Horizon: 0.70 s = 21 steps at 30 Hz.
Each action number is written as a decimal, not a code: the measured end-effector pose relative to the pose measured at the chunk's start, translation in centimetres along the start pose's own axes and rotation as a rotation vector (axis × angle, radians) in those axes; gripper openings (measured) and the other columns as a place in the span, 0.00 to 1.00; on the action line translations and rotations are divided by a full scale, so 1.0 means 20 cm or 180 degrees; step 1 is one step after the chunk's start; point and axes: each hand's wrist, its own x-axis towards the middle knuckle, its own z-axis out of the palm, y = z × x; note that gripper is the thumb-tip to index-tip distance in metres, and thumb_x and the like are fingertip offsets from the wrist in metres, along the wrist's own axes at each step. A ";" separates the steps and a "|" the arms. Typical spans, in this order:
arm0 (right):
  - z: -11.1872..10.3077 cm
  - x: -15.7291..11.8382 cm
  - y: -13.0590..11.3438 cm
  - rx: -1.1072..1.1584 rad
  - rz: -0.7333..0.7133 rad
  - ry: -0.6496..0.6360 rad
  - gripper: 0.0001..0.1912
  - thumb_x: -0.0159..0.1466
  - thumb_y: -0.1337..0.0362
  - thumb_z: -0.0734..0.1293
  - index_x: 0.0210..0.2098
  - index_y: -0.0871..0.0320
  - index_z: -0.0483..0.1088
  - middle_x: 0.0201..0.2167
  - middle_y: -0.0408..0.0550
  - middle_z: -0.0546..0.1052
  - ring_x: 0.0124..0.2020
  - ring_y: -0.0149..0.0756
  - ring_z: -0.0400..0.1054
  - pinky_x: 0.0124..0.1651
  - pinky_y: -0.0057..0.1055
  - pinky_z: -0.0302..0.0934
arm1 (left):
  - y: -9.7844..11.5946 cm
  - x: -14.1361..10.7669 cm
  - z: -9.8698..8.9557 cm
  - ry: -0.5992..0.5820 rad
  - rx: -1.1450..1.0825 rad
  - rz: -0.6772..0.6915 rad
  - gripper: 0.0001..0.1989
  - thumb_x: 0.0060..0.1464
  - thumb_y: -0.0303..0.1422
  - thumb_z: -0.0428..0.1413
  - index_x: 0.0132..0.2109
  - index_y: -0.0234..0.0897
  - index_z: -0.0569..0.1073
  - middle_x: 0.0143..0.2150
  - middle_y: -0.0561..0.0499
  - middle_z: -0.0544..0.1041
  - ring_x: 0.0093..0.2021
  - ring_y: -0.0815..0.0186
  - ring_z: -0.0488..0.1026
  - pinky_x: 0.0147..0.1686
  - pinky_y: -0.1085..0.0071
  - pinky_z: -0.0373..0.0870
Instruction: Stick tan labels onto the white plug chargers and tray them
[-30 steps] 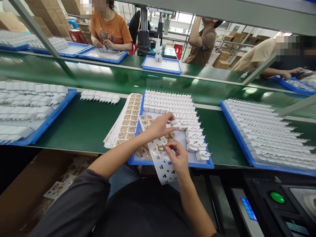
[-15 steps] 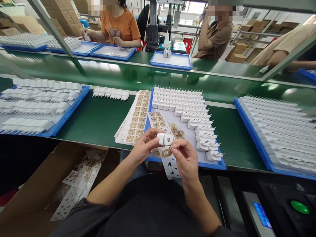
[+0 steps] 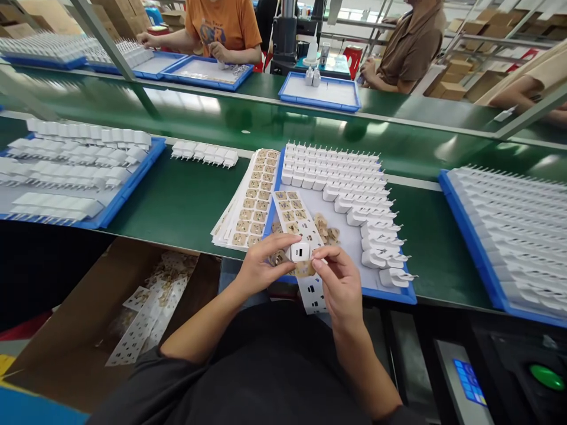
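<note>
My left hand (image 3: 270, 260) is closed around a white wall charger (image 3: 300, 252), its face with a dark USB port turned up toward me. Close beside it, my right hand (image 3: 339, 274) pinches a small tan film sticker (image 3: 305, 269) by its edge, just below the charger. Beneath both hands lies a partly used sticker sheet (image 3: 295, 213), tan labels at its far end and bare backing with dark marks near me. Loose tan film scraps (image 3: 326, 229) lie beside it in a blue-rimmed tray (image 3: 385, 293). Rows of white chargers (image 3: 332, 171), prongs outward, fill the tray's far and right sides.
A stack of sticker sheets (image 3: 250, 200) lies left of the tray. More chargers stand in a left tray (image 3: 133, 183), a right tray (image 3: 469, 242) and a short row (image 3: 204, 153). A cardboard box (image 3: 88, 330) below holds waste backing. Co-workers sit across the green conveyor (image 3: 190, 118).
The charger has turned in my left hand, so its port face now points more squarely at me. My right hand stays close by with the tan film. The camera view has shifted slightly.
</note>
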 end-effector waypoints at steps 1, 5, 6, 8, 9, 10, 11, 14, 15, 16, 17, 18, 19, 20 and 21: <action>0.00 0.01 0.00 -0.0029 -0.0015 0.0097 0.02 0.64 0.61 0.73 0.35 0.51 0.77 0.33 0.41 0.76 0.34 0.31 0.69 0.38 0.27 0.65 | 0.01 0.00 0.00 0.0017 0.0068 0.0093 0.23 0.58 0.30 0.66 0.60 0.44 0.77 0.54 0.44 0.82 0.55 0.57 0.79 0.57 0.61 0.76; 0.01 0.03 -0.01 -0.0142 -0.0036 0.0279 0.02 0.63 0.62 0.74 0.35 0.52 0.77 0.33 0.41 0.76 0.36 0.31 0.69 0.40 0.27 0.65 | 0.05 0.01 -0.01 0.0056 0.0183 0.0209 0.23 0.57 0.30 0.67 0.59 0.43 0.77 0.53 0.43 0.82 0.54 0.58 0.79 0.56 0.61 0.77; 0.02 0.04 -0.01 -0.0157 -0.0021 0.0259 0.02 0.64 0.62 0.74 0.35 0.52 0.77 0.33 0.41 0.76 0.36 0.31 0.69 0.40 0.28 0.66 | 0.05 0.01 -0.01 0.0057 0.0199 0.0209 0.23 0.56 0.30 0.67 0.59 0.43 0.77 0.53 0.44 0.82 0.54 0.58 0.79 0.56 0.61 0.77; 0.03 0.04 -0.02 -0.0170 0.0004 0.0213 0.02 0.64 0.62 0.73 0.36 0.51 0.77 0.33 0.41 0.75 0.36 0.31 0.69 0.40 0.27 0.66 | 0.06 0.02 -0.01 0.0045 0.0222 0.0215 0.23 0.56 0.29 0.67 0.58 0.43 0.77 0.52 0.44 0.82 0.53 0.59 0.79 0.55 0.62 0.77; 0.03 0.04 -0.02 -0.0170 0.0012 0.0202 0.02 0.64 0.62 0.73 0.36 0.51 0.77 0.33 0.41 0.75 0.36 0.31 0.70 0.40 0.27 0.66 | 0.06 0.02 -0.01 0.0037 0.0226 0.0220 0.23 0.56 0.28 0.67 0.58 0.43 0.77 0.52 0.44 0.82 0.53 0.59 0.79 0.55 0.63 0.77; 0.04 0.05 -0.02 -0.0171 0.0017 0.0201 0.02 0.64 0.62 0.73 0.36 0.51 0.77 0.33 0.41 0.75 0.36 0.31 0.70 0.40 0.27 0.66 | 0.06 0.02 -0.01 0.0029 0.0227 0.0222 0.24 0.55 0.28 0.67 0.58 0.43 0.77 0.52 0.44 0.82 0.53 0.60 0.79 0.55 0.63 0.77; 0.04 0.04 -0.02 -0.0175 0.0019 0.0205 0.02 0.64 0.62 0.73 0.36 0.51 0.77 0.33 0.40 0.75 0.36 0.31 0.70 0.40 0.27 0.66 | 0.06 0.02 -0.01 0.0021 0.0223 0.0220 0.24 0.55 0.28 0.68 0.58 0.43 0.77 0.52 0.44 0.82 0.53 0.59 0.79 0.55 0.63 0.77; 0.04 0.04 -0.02 -0.0214 0.0024 0.0211 0.01 0.64 0.63 0.73 0.36 0.51 0.77 0.33 0.40 0.75 0.36 0.30 0.69 0.40 0.26 0.66 | 0.06 0.02 -0.01 0.0005 0.0201 0.0191 0.25 0.54 0.28 0.68 0.59 0.42 0.77 0.52 0.44 0.81 0.53 0.59 0.79 0.55 0.63 0.76; 0.04 0.04 -0.02 -0.0228 0.0025 0.0213 0.01 0.65 0.63 0.73 0.36 0.51 0.77 0.34 0.40 0.75 0.36 0.30 0.69 0.40 0.26 0.66 | 0.06 0.02 -0.01 0.0001 0.0193 0.0180 0.25 0.54 0.28 0.68 0.59 0.42 0.77 0.52 0.44 0.81 0.54 0.59 0.79 0.55 0.63 0.76; 0.04 0.04 -0.03 -0.0238 0.0028 0.0213 0.01 0.65 0.63 0.73 0.36 0.51 0.77 0.34 0.40 0.75 0.36 0.30 0.69 0.40 0.26 0.66 | 0.06 0.02 -0.01 -0.0004 0.0188 0.0174 0.25 0.54 0.28 0.69 0.58 0.42 0.77 0.52 0.44 0.81 0.54 0.59 0.79 0.55 0.63 0.76; 0.04 0.04 -0.03 -0.0243 0.0029 0.0214 0.01 0.65 0.63 0.73 0.36 0.51 0.77 0.34 0.40 0.75 0.36 0.30 0.69 0.40 0.26 0.66 | 0.06 0.02 -0.01 -0.0004 0.0186 0.0172 0.25 0.54 0.28 0.69 0.58 0.42 0.77 0.52 0.44 0.81 0.54 0.59 0.79 0.55 0.63 0.76; 0.04 0.04 -0.03 -0.0244 0.0031 0.0216 0.01 0.65 0.63 0.73 0.36 0.51 0.77 0.34 0.40 0.75 0.36 0.30 0.69 0.40 0.26 0.66 | 0.06 0.02 -0.01 -0.0004 0.0189 0.0172 0.24 0.54 0.28 0.69 0.58 0.42 0.77 0.52 0.44 0.81 0.53 0.59 0.79 0.55 0.63 0.76; 0.04 0.04 -0.03 -0.0247 0.0028 0.0217 0.01 0.65 0.63 0.73 0.36 0.51 0.76 0.34 0.40 0.75 0.36 0.30 0.69 0.40 0.26 0.66 | 0.06 0.02 -0.01 -0.0006 0.0195 0.0172 0.24 0.54 0.28 0.69 0.58 0.42 0.77 0.52 0.44 0.81 0.53 0.59 0.79 0.55 0.63 0.76; 0.03 0.04 -0.03 -0.0252 0.0029 0.0219 0.01 0.65 0.63 0.73 0.36 0.51 0.76 0.34 0.40 0.75 0.36 0.30 0.69 0.41 0.26 0.66 | 0.06 0.02 -0.01 -0.0011 0.0203 0.0171 0.24 0.54 0.28 0.68 0.58 0.42 0.77 0.52 0.44 0.81 0.53 0.59 0.79 0.55 0.63 0.76; 0.03 0.04 -0.02 -0.0258 0.0025 0.0215 0.01 0.65 0.63 0.73 0.36 0.51 0.76 0.34 0.40 0.75 0.36 0.30 0.69 0.41 0.26 0.66 | 0.06 0.02 -0.01 -0.0021 0.0206 0.0169 0.24 0.55 0.28 0.68 0.58 0.42 0.77 0.52 0.44 0.81 0.53 0.59 0.79 0.55 0.63 0.76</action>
